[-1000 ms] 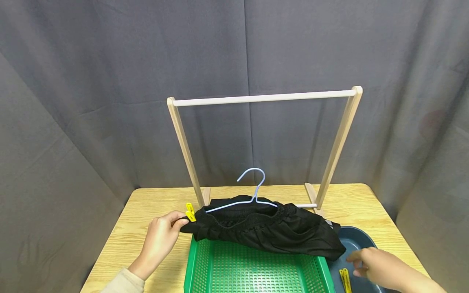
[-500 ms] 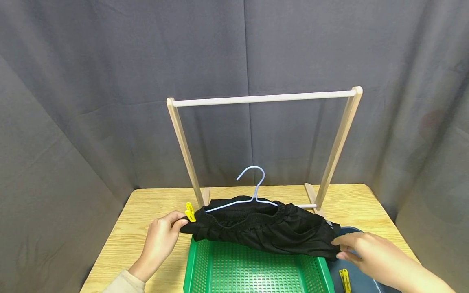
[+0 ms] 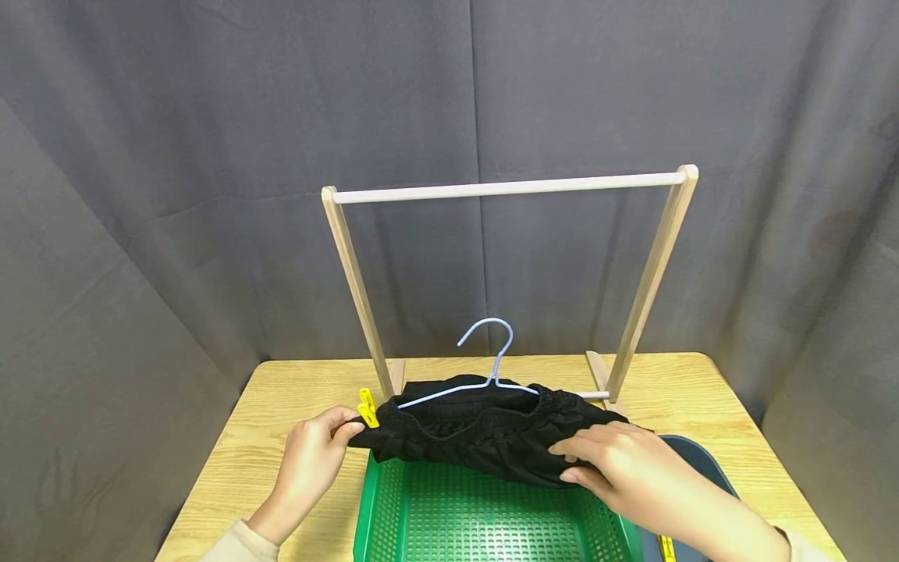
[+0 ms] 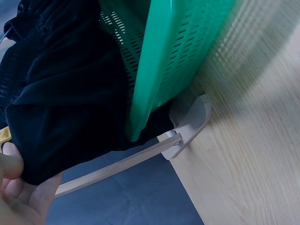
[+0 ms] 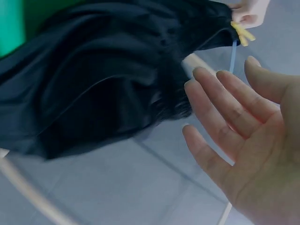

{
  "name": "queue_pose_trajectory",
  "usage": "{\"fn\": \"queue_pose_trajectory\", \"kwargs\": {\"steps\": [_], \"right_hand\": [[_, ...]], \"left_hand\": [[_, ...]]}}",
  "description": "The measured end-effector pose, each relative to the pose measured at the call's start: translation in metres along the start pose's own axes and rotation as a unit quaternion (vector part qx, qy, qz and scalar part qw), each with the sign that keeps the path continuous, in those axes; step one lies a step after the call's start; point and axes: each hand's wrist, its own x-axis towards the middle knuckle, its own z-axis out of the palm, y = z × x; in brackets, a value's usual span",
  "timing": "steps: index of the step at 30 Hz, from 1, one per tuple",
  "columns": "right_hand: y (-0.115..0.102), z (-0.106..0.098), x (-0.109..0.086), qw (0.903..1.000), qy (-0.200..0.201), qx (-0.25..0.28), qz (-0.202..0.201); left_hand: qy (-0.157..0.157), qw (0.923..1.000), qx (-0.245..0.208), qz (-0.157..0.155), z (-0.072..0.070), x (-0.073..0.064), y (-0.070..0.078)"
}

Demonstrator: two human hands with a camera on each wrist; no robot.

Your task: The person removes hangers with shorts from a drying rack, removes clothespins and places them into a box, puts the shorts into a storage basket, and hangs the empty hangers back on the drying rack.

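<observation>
Black shorts with a gathered elastic waistband lie bunched over the far part of a green basket. A pale blue hanger runs inside the waistband, its hook upright. At the left end, a yellow clothespin is clipped on the waistband. My left hand pinches the black cloth right beside that clothespin; the left wrist view shows thumb and fingers on the cloth. My right hand reaches over the right part of the shorts. In the right wrist view its fingers are spread and hold nothing.
Behind the basket stands a wooden rack with a white top bar and a low bar. A dark blue bowl sits at the right, partly hidden by my right forearm, with a yellow clothespin in it. Grey curtains surround the table.
My right hand has moved left from over the blue bowl, past the right end of the shorts, to the shorts' right part. The left hand keeps its pinch in place.
</observation>
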Motion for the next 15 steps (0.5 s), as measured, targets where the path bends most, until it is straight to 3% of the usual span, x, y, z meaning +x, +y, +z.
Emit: {"fn": "queue_pose_trajectory", "kwargs": {"steps": [6,15], "right_hand": [[-0.021,0.005,0.034,0.9984,0.040,-0.007,-0.039],[-0.053,0.015,0.076,0.9962,0.043,0.046,-0.061]], "left_hand": [[-0.003,1.0000,-0.002,0.004,-0.002,-0.001,0.003],[-0.014,0.9999,-0.004,-0.003,-0.005,-0.006,0.005]]}}
